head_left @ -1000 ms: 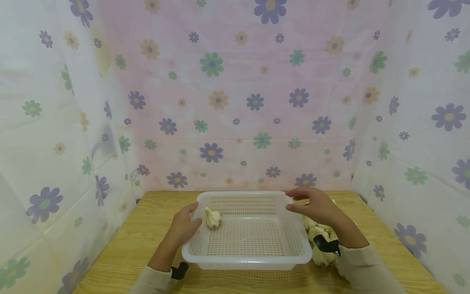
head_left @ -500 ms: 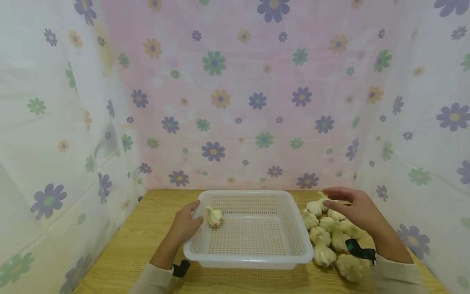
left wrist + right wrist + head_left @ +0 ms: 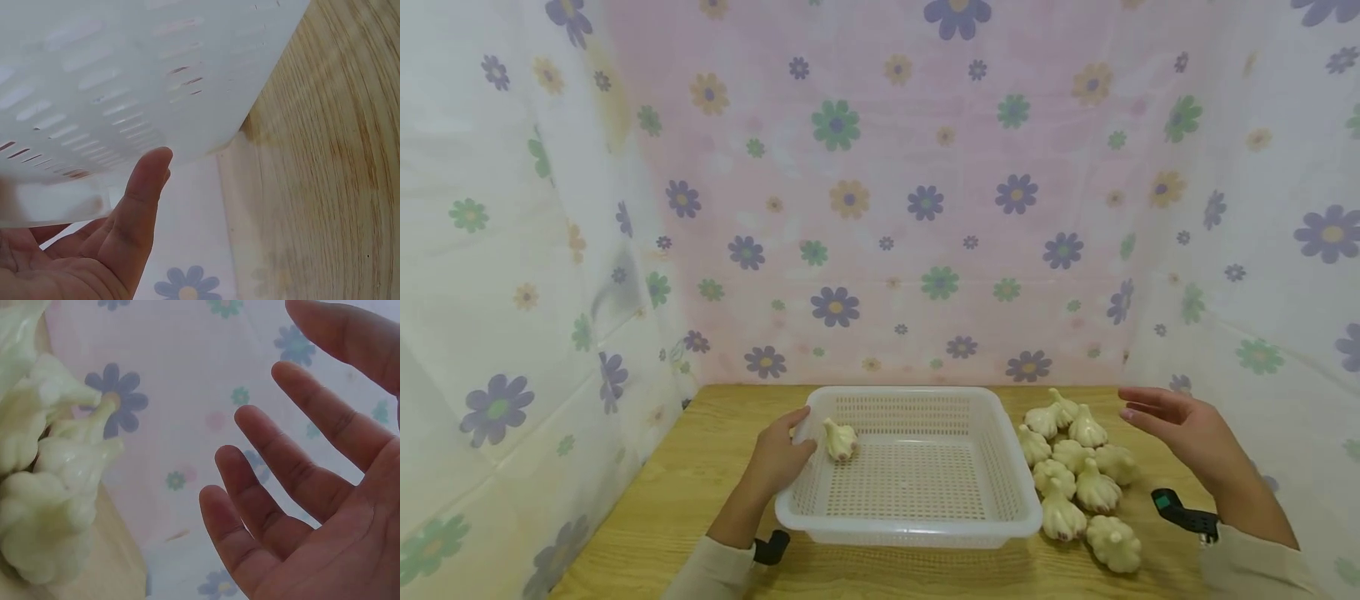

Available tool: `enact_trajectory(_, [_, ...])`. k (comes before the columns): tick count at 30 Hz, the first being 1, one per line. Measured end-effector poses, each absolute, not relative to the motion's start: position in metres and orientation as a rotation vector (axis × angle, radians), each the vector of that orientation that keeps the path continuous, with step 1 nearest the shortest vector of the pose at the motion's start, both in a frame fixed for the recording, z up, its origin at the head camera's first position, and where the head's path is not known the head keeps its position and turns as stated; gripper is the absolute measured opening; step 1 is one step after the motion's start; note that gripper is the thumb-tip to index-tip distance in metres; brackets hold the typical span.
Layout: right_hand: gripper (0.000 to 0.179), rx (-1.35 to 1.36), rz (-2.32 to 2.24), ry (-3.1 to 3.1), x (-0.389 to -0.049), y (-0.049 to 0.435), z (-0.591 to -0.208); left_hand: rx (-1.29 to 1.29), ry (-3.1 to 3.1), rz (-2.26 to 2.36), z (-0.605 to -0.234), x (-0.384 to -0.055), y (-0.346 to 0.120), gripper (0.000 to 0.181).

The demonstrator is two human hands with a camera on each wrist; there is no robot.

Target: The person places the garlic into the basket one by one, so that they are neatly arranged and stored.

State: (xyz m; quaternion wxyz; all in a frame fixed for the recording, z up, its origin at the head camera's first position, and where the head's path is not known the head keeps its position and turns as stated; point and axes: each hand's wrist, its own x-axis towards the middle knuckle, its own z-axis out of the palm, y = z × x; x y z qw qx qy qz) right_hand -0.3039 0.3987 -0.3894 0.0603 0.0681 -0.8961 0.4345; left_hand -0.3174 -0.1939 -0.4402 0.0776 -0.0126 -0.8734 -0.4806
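Observation:
A white plastic basket (image 3: 910,530) with slotted walls sits mid-table in the head view, holding one garlic bulb (image 3: 841,440) near its left wall. My left hand (image 3: 780,454) holds the basket's left rim. In the left wrist view the thumb (image 3: 149,181) lies in front of the basket wall (image 3: 206,119), while the other fingers are partly hidden behind the rim. Right of the basket lies a heap of several garlic bulbs (image 3: 1097,486). My right hand (image 3: 1195,433) hovers to the right of them, its fingers apart and holding nothing in the right wrist view.
Everything rests on a wood-grain table (image 3: 715,446). Flower-patterned curtains (image 3: 895,275) hang behind it and on both sides. A dark strap with a small device (image 3: 1183,512) sits on the right wrist, and a similar device (image 3: 772,547) on the left.
My right hand has moved right, from beside the basket's right rim, past the garlic heap to its far side, uncovering the bulbs. The left hand has stayed on the left rim.

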Motion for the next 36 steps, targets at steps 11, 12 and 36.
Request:
enact_trajectory(11, [0.058,0.35,1.515,-2.746,-0.313,0.431,-0.439,-0.081,-2.608,-1.449,-0.442,-0.318,-0.19,0.064])
enact_trajectory(12, [0.058,0.377,1.562,-2.736,-0.314,0.434,-0.445,-0.078,-2.611,-1.444,-0.442,-0.318,-0.19,0.064])
enact_trajectory(36, [0.062,0.486,2.084,-2.477,-0.319,0.456,-0.505,-0.063,-2.635,-1.384,-0.437,-0.316,-0.194,0.065])
